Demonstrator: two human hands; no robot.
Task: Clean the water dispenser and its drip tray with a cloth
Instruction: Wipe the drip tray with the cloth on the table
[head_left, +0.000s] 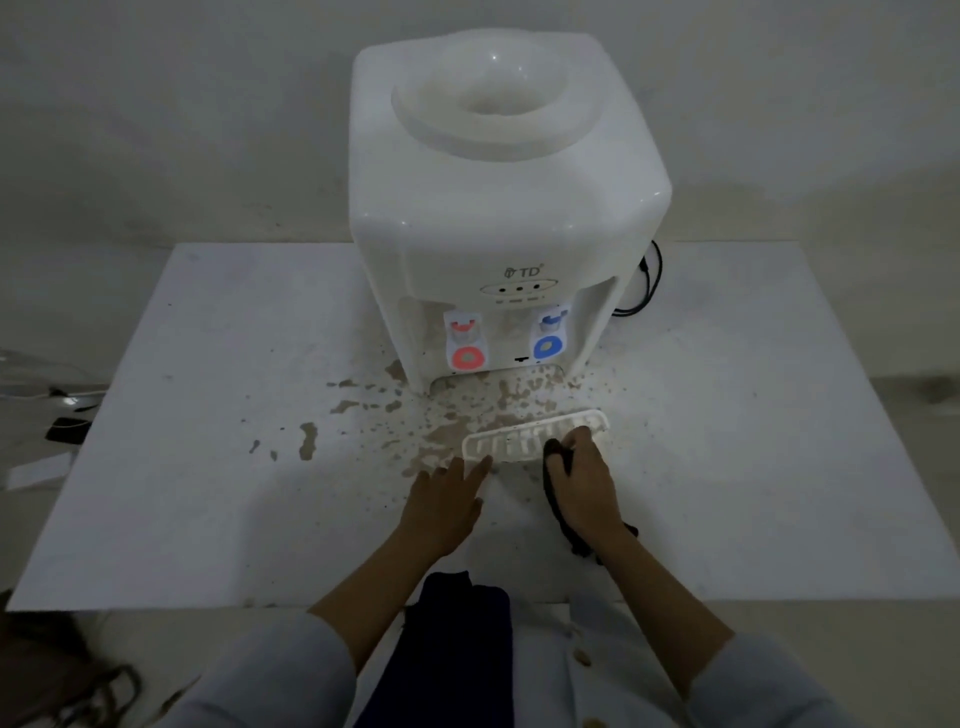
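The water dispenser (498, 208) stood at the back of the white table (182, 493), brown splashes spread before it. Just in front of the dispenser lay its drip tray (519, 441), pulled out, probably so its slots could be reached. The left hand (447, 499) pressed flat, fingers straight, on the tray's near left corner, seemingly to steady it. The right hand (582, 483) gripped a dark cloth (558, 499) against the tray's right half.

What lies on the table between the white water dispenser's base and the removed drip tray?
In the head view, brown splatter stains cover the white table between dispenser and tray.
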